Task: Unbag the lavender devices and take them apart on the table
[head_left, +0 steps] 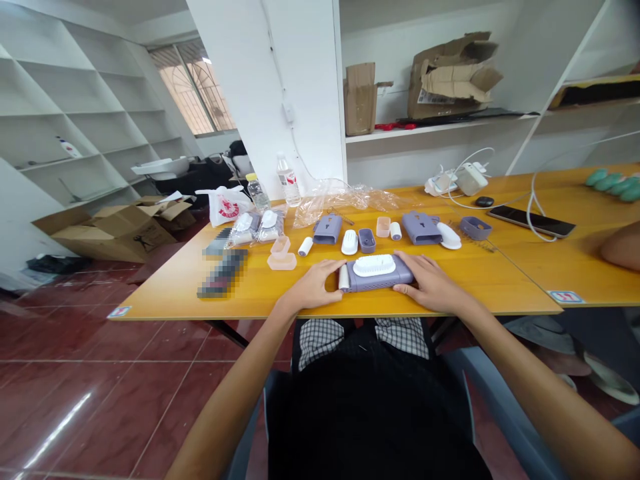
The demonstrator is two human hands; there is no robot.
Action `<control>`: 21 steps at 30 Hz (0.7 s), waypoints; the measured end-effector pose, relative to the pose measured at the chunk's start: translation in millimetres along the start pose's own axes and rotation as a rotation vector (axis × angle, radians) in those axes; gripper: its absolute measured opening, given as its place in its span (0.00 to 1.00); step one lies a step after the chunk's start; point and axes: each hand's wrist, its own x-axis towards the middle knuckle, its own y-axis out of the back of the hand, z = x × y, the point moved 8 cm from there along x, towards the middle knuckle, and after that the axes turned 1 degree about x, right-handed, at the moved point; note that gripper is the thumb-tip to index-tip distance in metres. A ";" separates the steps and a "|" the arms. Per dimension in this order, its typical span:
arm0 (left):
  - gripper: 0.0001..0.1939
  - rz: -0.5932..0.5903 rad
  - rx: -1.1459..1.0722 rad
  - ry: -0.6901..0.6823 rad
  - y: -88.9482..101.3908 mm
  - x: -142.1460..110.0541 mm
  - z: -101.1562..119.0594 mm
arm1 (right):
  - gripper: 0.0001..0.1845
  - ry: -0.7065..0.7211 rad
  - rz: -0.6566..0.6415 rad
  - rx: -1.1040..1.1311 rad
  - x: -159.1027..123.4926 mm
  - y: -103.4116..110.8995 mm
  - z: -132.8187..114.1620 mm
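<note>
A purple plastic case point(385, 283) with a white bristled brush point(374, 265) on top lies at the table's near edge, between my hands. My left hand point(316, 287) curls its fingers and thumb around the left end, where a small white roller point(344, 277) stands against the case. Around the right end, my right hand point(425, 283) grips with the fingers behind and the thumb in front. Beyond them sit similar parts: two purple housings point(327, 229), a white brush piece point(350, 242), a purple cup point(367, 240) and another white roller point(305, 247).
Pinkish clear trays point(282, 261) lie left of my hands, with bagged purple pieces point(270, 225) behind. Two bottles point(288, 180) and crumpled plastic film point(350, 199) are at the back. A phone point(531, 221), cable and chargers point(470, 179) lie right. Another person's arm point(620, 247) rests at far right.
</note>
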 end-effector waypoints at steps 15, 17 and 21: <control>0.29 0.032 -0.248 0.052 23.8 -5.1 -12.0 | 0.45 -0.005 0.025 -0.003 0.4 -1.6 2.0; 0.29 0.016 -0.263 0.045 27.0 -7.3 -9.6 | 0.45 -0.003 0.033 0.003 0.3 -1.0 2.1; 0.39 -0.060 -0.234 -0.015 22.5 -6.2 5.5 | 0.45 -0.007 0.033 0.004 0.0 -1.1 3.1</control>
